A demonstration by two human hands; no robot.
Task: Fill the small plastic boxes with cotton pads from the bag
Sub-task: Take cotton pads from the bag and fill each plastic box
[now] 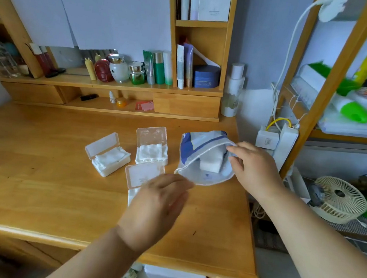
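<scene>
The bag [201, 156] of cotton pads [212, 159] lies on the worktop [39, 181], mouth held open. My right hand [251, 165] pinches its far rim; my left hand [156, 205] pinches the near rim (fingertips blurred). Three open boxes [107, 154] sit just left.

Blue-and-white bag [201, 154], white cotton pads [211, 161].

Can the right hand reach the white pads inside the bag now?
Probably yes. The right hand pinches the bag's upper edge, the left hand is at its lower edge, so the mouth gapes wide and the cotton pads lie exposed beside the fingers.
</scene>
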